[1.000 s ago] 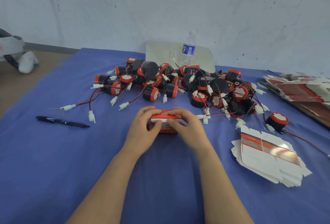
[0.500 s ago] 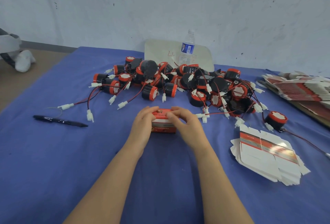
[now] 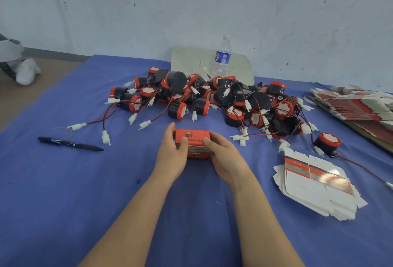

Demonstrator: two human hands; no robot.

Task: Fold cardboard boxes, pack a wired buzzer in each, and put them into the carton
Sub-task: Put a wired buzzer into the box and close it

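Both hands (image 3: pixel 173 156) grip rect. red cardboard box (image 3: pixel 194 141) on cloth.

Soft even light, sharp centre, edges warped.

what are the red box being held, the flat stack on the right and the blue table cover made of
The red box: printed cardboard, apparently; crisp folded edges, fairly matte. The flat stack: likely the same card, glossy print; glare on the top sheet, white die-cut flaps. The blue table cover: probably cloth; matte, soft wrinkles.
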